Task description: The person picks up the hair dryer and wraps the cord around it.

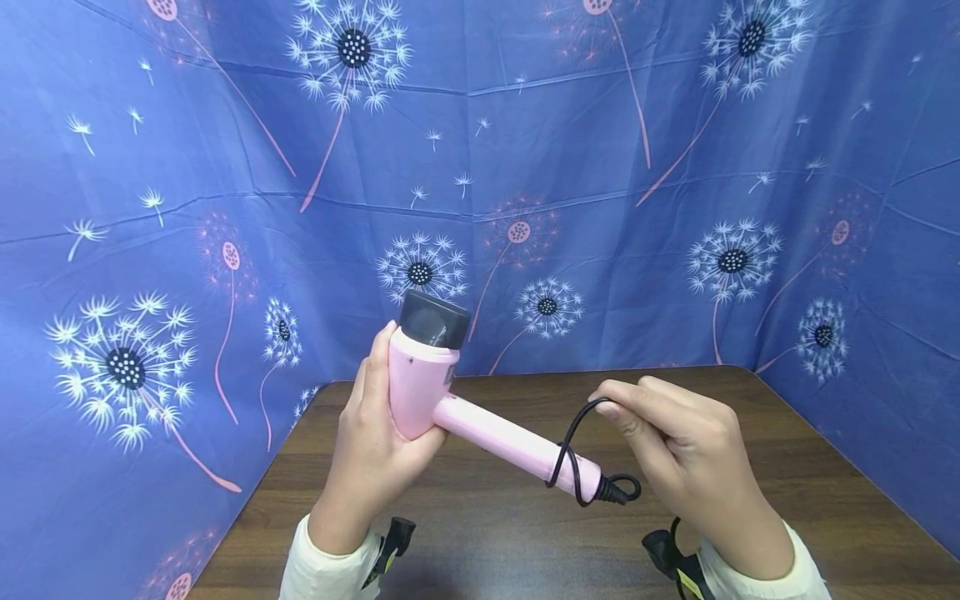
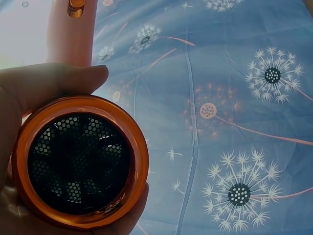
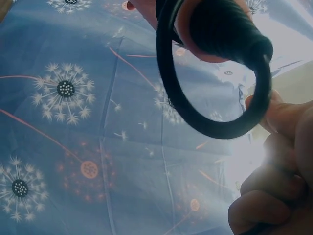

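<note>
A pink hair dryer (image 1: 424, 379) with a black nozzle (image 1: 434, 320) is held above the table, its handle (image 1: 517, 433) slanting down to the right. My left hand (image 1: 375, 433) grips it around the body, and the round air intake (image 2: 80, 161) with its orange-looking rim faces the left wrist camera. The black cord (image 1: 567, 446) loops around the lower handle and bends back at its ribbed sleeve (image 3: 227, 34). My right hand (image 1: 690, 442) pinches the cord between thumb and forefinger, to the right of the handle's end.
Below the hands lies a brown wooden table (image 1: 510, 550). A blue curtain (image 1: 525, 150) with dandelion prints surrounds its back and sides. Dark camera mounts (image 1: 393, 542) sit on both wrists over white sleeves (image 1: 326, 567).
</note>
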A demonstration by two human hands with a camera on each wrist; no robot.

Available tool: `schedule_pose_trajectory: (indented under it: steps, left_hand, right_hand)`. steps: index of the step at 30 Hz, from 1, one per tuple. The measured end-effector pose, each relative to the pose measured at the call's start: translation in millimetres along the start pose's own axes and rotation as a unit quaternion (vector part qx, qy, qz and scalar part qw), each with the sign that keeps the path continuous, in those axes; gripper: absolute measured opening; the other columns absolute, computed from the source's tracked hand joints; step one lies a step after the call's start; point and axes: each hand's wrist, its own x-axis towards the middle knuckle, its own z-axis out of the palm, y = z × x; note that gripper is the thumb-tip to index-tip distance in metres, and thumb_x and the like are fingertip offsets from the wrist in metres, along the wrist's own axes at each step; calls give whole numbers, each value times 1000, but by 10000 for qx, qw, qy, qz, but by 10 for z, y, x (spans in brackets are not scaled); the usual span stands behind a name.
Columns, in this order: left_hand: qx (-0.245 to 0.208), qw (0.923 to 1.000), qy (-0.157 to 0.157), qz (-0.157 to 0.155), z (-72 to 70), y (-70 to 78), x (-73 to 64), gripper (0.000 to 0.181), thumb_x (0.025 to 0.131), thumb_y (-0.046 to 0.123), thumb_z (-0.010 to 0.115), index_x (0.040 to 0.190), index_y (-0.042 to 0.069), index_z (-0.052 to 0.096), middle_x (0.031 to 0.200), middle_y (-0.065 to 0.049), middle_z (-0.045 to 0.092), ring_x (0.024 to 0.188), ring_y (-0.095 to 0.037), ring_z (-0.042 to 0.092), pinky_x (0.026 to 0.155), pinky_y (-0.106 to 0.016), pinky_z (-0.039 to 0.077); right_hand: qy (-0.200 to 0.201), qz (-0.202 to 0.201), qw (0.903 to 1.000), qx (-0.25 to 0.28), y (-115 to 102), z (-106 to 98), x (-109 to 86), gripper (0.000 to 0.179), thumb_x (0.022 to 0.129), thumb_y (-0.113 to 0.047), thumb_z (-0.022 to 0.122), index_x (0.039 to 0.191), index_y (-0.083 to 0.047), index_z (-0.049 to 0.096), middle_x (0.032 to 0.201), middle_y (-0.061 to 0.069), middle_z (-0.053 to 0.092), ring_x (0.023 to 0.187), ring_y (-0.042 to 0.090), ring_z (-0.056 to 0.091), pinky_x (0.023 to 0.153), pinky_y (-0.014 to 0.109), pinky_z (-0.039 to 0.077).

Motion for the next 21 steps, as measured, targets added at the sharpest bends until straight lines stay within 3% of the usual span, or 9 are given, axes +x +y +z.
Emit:
schedule_pose_trajectory:
  steps: [21]
  left_hand:
    - [-327,9994,-73,-88,12,14,2,117,63,13,88,164,17,28,154,-6,49,128,-23,55,102,-45,49]
  right_hand:
    - [-165,419,9990,-65,42,-12,-40,22,100,-24,67,97,-7,79,65,-12,44,59,-7,29,53,9,25]
